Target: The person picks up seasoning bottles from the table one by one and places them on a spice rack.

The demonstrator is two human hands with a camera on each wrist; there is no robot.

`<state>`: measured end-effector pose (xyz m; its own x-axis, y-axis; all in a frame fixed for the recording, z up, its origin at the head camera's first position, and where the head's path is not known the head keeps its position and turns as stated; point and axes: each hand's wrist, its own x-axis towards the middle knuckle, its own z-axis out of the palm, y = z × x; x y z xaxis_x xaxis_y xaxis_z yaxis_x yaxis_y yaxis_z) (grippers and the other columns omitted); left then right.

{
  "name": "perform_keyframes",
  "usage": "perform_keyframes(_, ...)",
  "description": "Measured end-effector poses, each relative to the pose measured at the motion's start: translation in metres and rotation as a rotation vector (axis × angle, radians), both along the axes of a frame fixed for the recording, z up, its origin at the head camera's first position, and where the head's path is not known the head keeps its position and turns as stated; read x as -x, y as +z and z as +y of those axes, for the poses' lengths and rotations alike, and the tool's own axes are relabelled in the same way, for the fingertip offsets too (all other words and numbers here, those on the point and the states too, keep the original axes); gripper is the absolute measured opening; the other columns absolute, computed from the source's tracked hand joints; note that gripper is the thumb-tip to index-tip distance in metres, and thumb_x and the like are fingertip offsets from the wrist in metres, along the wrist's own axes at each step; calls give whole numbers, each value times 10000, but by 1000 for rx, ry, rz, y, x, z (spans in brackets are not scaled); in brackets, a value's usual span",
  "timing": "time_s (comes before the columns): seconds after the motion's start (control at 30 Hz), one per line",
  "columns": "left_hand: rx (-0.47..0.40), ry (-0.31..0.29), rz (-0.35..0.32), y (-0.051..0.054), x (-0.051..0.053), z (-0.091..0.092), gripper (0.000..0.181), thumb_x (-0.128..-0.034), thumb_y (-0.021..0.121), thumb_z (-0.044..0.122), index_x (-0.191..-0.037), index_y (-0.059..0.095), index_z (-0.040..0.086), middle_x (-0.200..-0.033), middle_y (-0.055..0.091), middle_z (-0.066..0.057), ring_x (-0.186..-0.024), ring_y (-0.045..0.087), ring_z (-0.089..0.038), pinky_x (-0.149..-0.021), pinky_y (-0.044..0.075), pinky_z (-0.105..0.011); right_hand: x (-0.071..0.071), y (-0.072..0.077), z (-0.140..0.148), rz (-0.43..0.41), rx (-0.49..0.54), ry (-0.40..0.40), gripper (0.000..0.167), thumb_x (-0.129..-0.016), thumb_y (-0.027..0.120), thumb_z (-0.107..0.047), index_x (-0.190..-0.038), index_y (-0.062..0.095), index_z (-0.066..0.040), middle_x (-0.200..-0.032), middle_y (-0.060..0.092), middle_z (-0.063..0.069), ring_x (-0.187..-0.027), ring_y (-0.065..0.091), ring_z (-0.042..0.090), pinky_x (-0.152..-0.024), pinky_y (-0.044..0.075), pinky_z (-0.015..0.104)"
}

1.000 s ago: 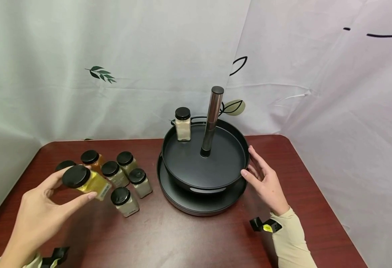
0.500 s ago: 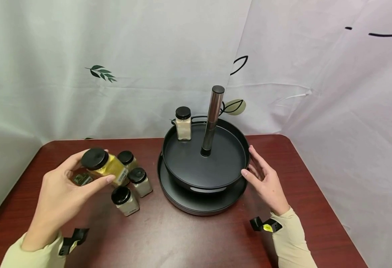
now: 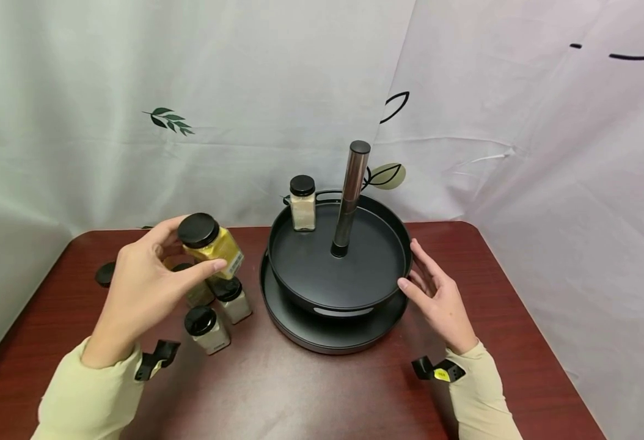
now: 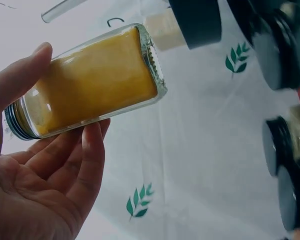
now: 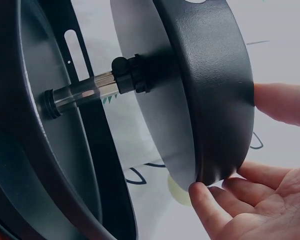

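Our left grip (image 3: 143,281) pinches the yellow spice jar (image 3: 220,247), base toward the tiered tray (image 3: 349,281) our spread right grip (image 3: 440,302) touches.

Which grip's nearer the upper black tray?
Right. Right-hand grip touches the upper black tray on its right; left-hand grip, holding the yellow jar, is apart, to the tray's left.
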<state>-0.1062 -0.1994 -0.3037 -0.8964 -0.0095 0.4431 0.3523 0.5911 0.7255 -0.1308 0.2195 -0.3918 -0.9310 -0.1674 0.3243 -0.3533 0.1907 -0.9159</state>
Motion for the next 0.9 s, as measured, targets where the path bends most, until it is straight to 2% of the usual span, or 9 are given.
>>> perform_keyframes(0.17,-2,-43,-16,3,11,11,618,-759,906,173,-1306,623,121,-1087,731,-45,-832,702,-35,-729,538,-129,0,1,0,1,-4,1,690,-961,631,36,-1567,310,-32,-1630,261,168,-1442,365,294,-1090,388,234)
perform_keyframes(0.33,0,-70,-26,4,21,19,614,-778,895,211,-1320,616,133,-1115,727,-24,-855,700,-52,-728,536,-144,0,1,0,-1,-7,-5,689,-961,632,35,-1567,312,-35,-1630,265,161,-1442,366,290,-1091,388,237)
perform_keyframes(0.57,-29,-72,-38,6,31,32,600,-770,900,223,-1295,624,129,-1097,724,-15,-829,707,-76,-709,548,-169,-1,1,0,5,-7,-14,686,-954,639,42,-1561,327,-28,-1628,282,140,-1440,371,286,-1089,393,251)
perform_keyframes(0.9,-60,-113,-52,6,45,46,597,-778,895,241,-1294,615,140,-1104,713,9,-833,708,-111,-702,563,-212,-2,1,0,-1,-12,-15,689,-952,642,41,-1560,326,-25,-1629,289,100,-1441,369,284,-1083,397,235)
